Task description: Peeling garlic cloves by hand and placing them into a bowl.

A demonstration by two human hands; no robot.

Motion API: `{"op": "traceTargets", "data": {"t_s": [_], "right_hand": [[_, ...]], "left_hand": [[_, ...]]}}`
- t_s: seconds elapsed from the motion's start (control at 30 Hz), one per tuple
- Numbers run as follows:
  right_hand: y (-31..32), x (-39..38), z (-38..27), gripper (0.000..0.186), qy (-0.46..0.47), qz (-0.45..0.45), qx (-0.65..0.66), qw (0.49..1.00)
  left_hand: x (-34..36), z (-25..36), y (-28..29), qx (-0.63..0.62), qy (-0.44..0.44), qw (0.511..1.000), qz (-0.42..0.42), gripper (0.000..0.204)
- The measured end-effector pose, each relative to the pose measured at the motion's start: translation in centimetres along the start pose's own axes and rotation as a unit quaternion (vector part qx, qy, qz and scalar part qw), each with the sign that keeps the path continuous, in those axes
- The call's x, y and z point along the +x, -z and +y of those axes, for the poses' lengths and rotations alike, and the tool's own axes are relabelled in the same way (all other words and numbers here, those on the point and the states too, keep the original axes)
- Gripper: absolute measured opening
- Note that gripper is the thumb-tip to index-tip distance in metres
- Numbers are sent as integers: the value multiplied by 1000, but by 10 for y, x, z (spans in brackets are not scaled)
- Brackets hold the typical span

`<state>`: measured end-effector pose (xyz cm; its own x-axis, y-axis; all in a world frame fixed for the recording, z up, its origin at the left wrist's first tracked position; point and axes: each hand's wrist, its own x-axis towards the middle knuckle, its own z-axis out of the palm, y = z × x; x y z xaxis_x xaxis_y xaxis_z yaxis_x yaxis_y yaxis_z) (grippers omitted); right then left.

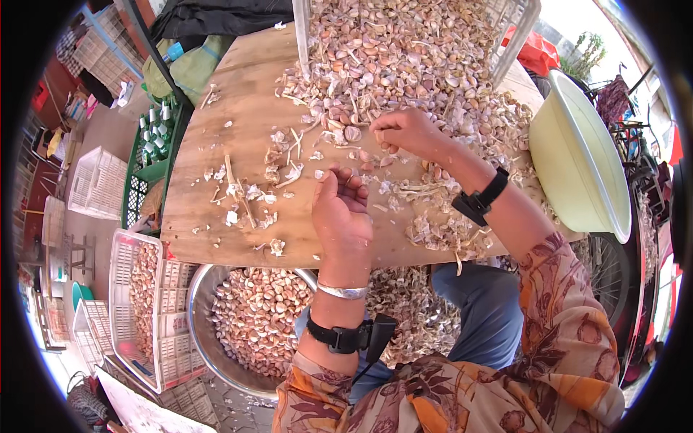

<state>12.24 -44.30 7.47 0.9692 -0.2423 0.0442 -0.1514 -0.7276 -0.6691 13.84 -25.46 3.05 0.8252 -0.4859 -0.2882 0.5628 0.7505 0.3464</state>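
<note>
My left hand [343, 216] is palm up over the near middle of the wooden table [209, 151]. Its fingers are loosely cupped, with the thumb apart and nothing visible in the palm. Farther right, my right hand [408, 133] has its fingers curled together at the near edge of a big heap of garlic cloves [404, 61]. Whatever those fingers may hold is hidden. A garlic bulb [352, 134] lies just left of the right fingertips. Dry garlic stalks [232, 187] and papery skins [451, 227] are scattered around both hands.
Below the table's near edge stands a metal basin [196, 317] of separated cloves, beside a white plastic crate [133, 249] holding more. Skins are piled on the ground by my legs. At right leans a pale yellow tub [577, 159]. A green crate [148, 173] holds bottles at left.
</note>
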Motion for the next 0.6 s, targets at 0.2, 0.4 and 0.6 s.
{"op": "traceTargets", "data": {"t_s": [0.2, 0.4, 0.6], "right_hand": [[13, -41, -9, 21, 0, -54, 299, 953], [-9, -22, 18, 16, 192, 38, -224, 955], [-25, -18, 27, 18, 94, -21, -198, 975]], "left_hand": [[-13, -18, -17, 7, 101, 993, 67, 25], [-3, 4, 5, -63, 83, 993, -62, 16], [5, 6, 8, -20, 28, 999, 15, 15]]}}
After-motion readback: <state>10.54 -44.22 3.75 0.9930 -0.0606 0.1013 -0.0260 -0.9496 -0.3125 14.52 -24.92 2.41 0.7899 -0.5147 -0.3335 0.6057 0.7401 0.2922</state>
